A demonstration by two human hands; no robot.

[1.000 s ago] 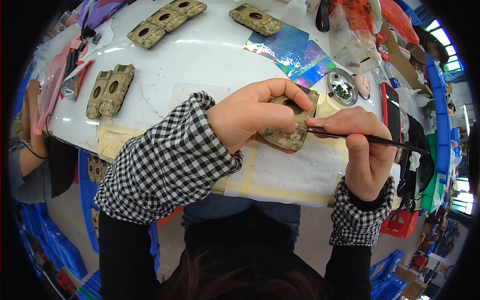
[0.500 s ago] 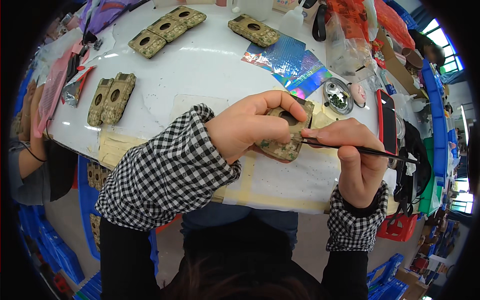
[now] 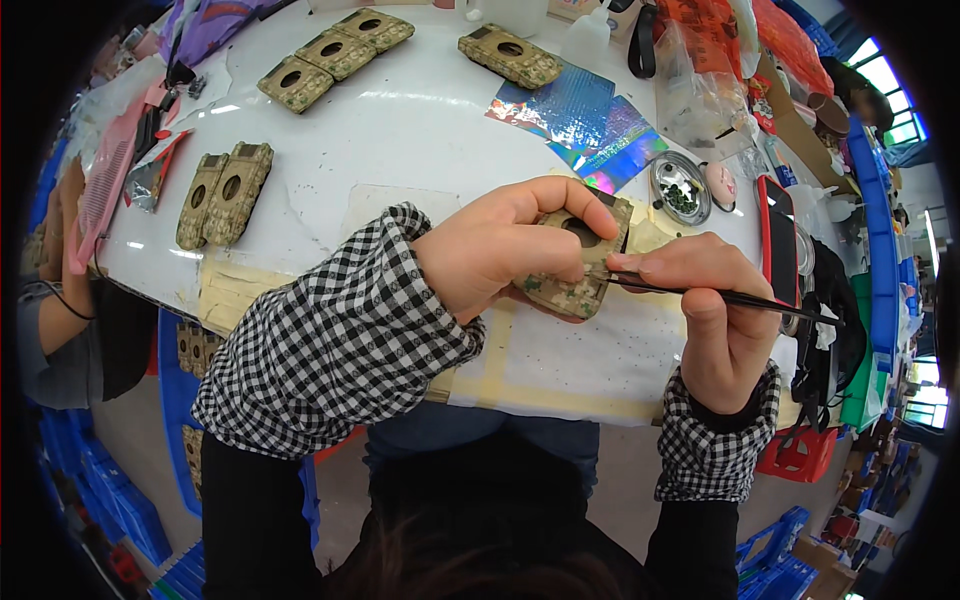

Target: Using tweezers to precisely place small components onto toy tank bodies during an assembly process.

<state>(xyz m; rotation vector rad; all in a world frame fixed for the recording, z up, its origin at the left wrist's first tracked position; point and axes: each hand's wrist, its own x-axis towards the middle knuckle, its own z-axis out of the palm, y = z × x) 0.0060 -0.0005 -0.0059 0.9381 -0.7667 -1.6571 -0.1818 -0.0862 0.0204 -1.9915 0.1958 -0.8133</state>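
My left hand is closed around a camouflage toy tank hull, its round opening facing up. Between the fingers of my right hand is a pair of dark tweezers, slanting down to the left. Their tip meets the hull's side beside my left fingers; whether it pinches anything is too small to see. Just beyond my right hand stands a round clear dish with small dark green bits in it.
More hulls lie at the far left, at the left and at the back. Shiny blue holographic sheets lie beyond my hands. A red-edged phone is at the right. Another person's arm shows at the left edge.
Almost nothing differs. The whole view has shifted slightly, and both hands keep their hold on the hull and the tweezers.
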